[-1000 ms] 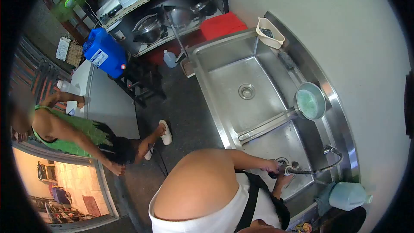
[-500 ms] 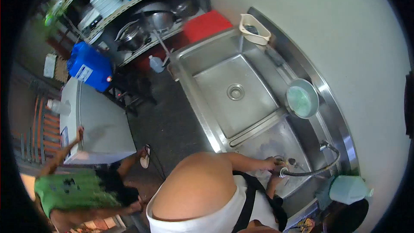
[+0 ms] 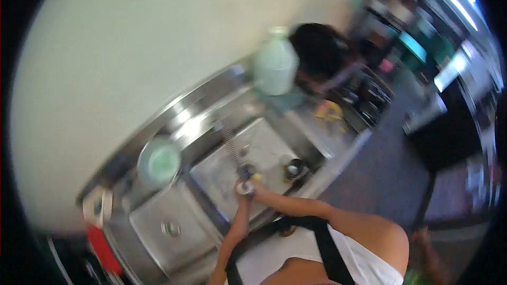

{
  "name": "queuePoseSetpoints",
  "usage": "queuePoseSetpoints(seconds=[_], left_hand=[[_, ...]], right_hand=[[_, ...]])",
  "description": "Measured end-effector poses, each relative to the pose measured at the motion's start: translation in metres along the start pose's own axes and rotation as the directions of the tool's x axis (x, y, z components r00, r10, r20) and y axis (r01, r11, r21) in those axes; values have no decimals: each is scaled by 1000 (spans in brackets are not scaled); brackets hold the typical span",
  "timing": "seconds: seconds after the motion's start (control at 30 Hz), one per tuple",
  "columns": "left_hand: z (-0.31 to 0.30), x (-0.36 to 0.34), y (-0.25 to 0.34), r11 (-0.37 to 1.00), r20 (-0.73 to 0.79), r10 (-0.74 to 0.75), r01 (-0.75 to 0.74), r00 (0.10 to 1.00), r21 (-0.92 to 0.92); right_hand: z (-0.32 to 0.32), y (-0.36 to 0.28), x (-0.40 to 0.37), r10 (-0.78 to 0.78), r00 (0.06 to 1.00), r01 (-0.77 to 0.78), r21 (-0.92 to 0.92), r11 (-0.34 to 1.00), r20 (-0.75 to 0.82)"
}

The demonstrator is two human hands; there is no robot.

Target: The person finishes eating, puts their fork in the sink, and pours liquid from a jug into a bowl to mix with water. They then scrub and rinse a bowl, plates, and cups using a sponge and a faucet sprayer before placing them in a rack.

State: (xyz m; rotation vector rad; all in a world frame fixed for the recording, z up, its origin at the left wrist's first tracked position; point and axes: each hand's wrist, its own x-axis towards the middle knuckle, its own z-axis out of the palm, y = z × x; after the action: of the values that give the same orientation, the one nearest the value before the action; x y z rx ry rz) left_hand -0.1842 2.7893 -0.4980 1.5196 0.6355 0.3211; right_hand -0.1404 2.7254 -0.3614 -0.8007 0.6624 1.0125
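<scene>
Both hands meet over the right-hand basin (image 3: 272,140). My left hand (image 3: 241,190) is closed around the pale end of a flexible metal hose (image 3: 229,140). Touching or close beside it is my right hand (image 3: 258,189), its fingers curled near a small yellow item (image 3: 256,177); blur hides what it grips. A dark round object (image 3: 294,168) with a pale centre sits at the basin's right side.
A green-tinted bowl (image 3: 161,163) stands behind the left basin (image 3: 171,227). At the back are a cream container (image 3: 98,206) and a large pale jug (image 3: 276,63). A dark-haired person (image 3: 319,50) is beyond the jug. Another person's arm (image 3: 430,253) shows lower right.
The view has swung round to the right, bringing the jug, the dark-haired person and the room beyond into fuller view. Shelves and blue container have left view. My hands remain together at the hose end.
</scene>
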Motion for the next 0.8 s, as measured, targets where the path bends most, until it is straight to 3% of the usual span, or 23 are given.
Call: queuePoseSetpoints(seconds=[0.03,0.07,0.1,0.17,0.2,0.27,0.3,0.37,0.4,0.43,0.47,0.5,0.53,0.57,0.6,0.63,0.67,0.7,0.73,0.77,0.8], left_hand=[[3,-17,45,920,75,-178,193,981,-340],[9,-26,81,697,191,-364,403,912,-594],[16,-30,96,717,269,-350,442,897,-540],[14,-39,102,614,266,-174,316,948,-724],[13,-38,101,625,290,-172,331,942,-707],[9,-35,86,566,477,-136,464,868,-682],[5,-44,82,555,474,-157,475,866,-683],[4,-61,102,672,156,-562,558,812,-487],[2,-57,103,668,156,-570,565,807,-485],[-4,-51,102,682,290,-476,556,830,-475],[-10,-49,100,696,409,-374,544,832,-469],[-14,-47,97,699,450,-344,545,824,-463],[-12,-44,98,680,465,-358,567,810,-464],[-10,-42,100,657,466,-388,593,795,-466],[-7,-40,104,639,459,-412,609,787,-470],[-4,-39,111,599,443,-449,629,776,-495],[-7,-41,87,840,490,-174,388,854,-379],[-3,-39,106,602,425,-396,579,814,-550],[-11,-32,87,511,415,-437,600,798,-616],[-18,-38,78,511,413,-430,593,803,-622],[-15,-40,81,616,373,-414,557,830,-557]], right_hand=[[4,-8,5,-118,985,104,-106,989,-128],[2,-12,14,-214,943,159,-221,962,-253],[-18,-10,50,-368,839,188,-423,887,-400],[-44,-20,59,-279,875,160,-308,938,-395],[-54,-26,65,-280,871,173,-282,944,-403],[-67,-29,74,-266,955,241,-179,954,-133],[-64,-26,60,-248,957,220,-182,958,-149],[-32,-35,0,-253,942,163,-359,919,-220],[-30,-33,-1,-246,942,155,-357,921,-227],[-28,-27,7,-336,907,183,-483,856,-253],[-26,-18,14,-419,871,193,-602,774,-259],[-42,-8,41,-468,882,351,-736,579,52],[-53,8,67,-418,830,528,-764,371,371],[-38,2,34,-389,906,371,-763,530,170],[-32,-5,12,-430,824,553,-695,460,371],[-43,-13,29,-460,703,608,-794,-7,543],[-34,-33,5,-292,818,535,-842,69,496],[-29,-47,-7,-244,691,630,-732,-260,681],[-25,-51,-23,-166,704,569,-689,-450,690],[-25,-50,-32,-116,719,467,-601,-649,685],[-23,-50,-31,-104,715,477,-591,-650,692]])
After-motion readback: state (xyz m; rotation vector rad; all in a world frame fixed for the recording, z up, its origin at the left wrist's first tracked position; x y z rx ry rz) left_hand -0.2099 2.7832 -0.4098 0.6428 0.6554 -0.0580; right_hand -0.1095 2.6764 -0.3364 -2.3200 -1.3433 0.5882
